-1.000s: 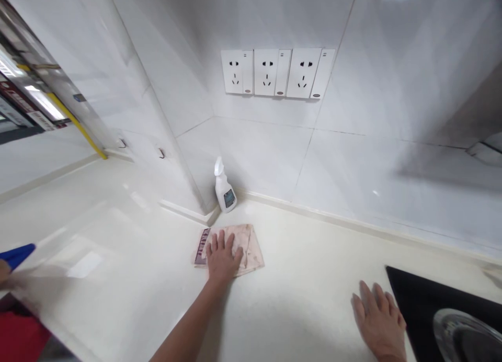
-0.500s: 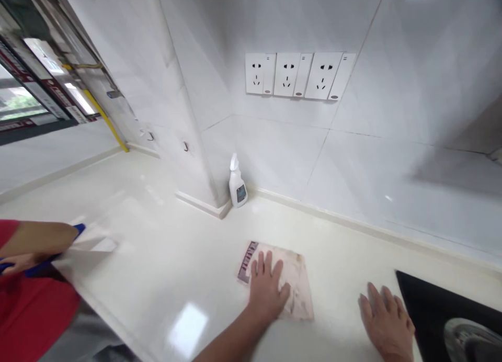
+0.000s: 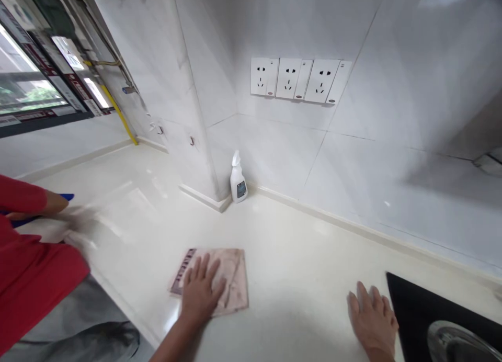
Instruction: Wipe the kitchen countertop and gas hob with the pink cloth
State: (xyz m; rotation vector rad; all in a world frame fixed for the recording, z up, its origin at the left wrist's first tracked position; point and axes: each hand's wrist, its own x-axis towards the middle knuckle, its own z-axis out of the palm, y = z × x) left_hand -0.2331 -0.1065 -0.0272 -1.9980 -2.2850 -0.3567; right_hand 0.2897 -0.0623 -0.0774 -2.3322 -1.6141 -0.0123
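Observation:
Under my left hand (image 3: 201,293) lies a pink cleaning cloth (image 3: 234,278), folded flat, with a dark patterned band along its left edge. The fingers of that hand are spread and press down on the cloth rather than grip it. My right hand (image 3: 373,317) rests flat on the white countertop (image 3: 298,278), fingers apart and holding nothing. It lies just left of a black cooktop (image 3: 415,304).
A white spray bottle (image 3: 238,181) stands in the corner by the wall pillar (image 3: 196,158). Three sockets (image 3: 298,80) are set in the tiled wall. At the left a co-worker in a red shirt (image 3: 35,278) leans over the counter. A metal burner ring (image 3: 439,333) sits on the cooktop.
My left hand has slid the cloth leftward across the countertop. My right hand stays beside the cooktop. The co-worker's arm at the left has shifted, and the view has turned slightly.

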